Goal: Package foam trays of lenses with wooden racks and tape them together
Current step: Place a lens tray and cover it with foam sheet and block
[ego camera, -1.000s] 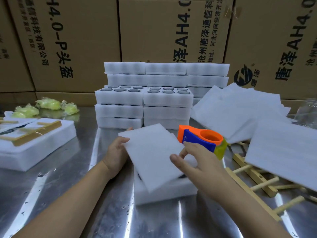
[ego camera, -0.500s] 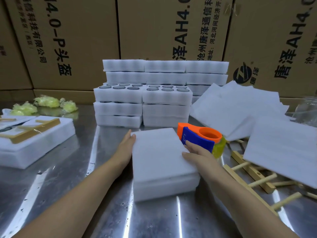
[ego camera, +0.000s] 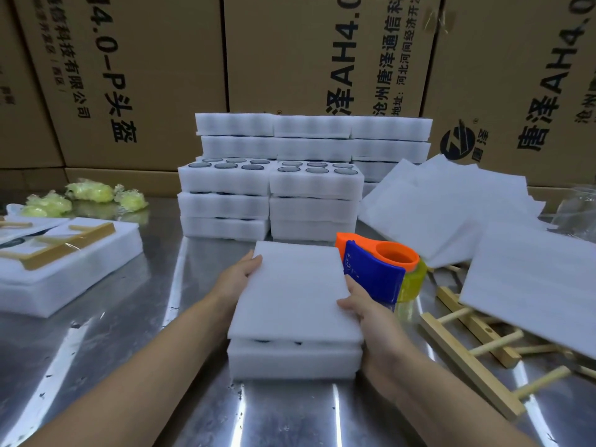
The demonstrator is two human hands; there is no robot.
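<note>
Left hand [ego camera: 239, 279] and right hand [ego camera: 366, 312] grip sheet [ego camera: 293, 291] edges over tray [ego camera: 290, 361] on table [ego camera: 129, 366]; dispenser [ego camera: 379, 272] just right.

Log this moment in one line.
foam sheet: atop lens tray | left hand: grips left edge | right hand: grips right edge | tape dispenser: beside tray
</note>
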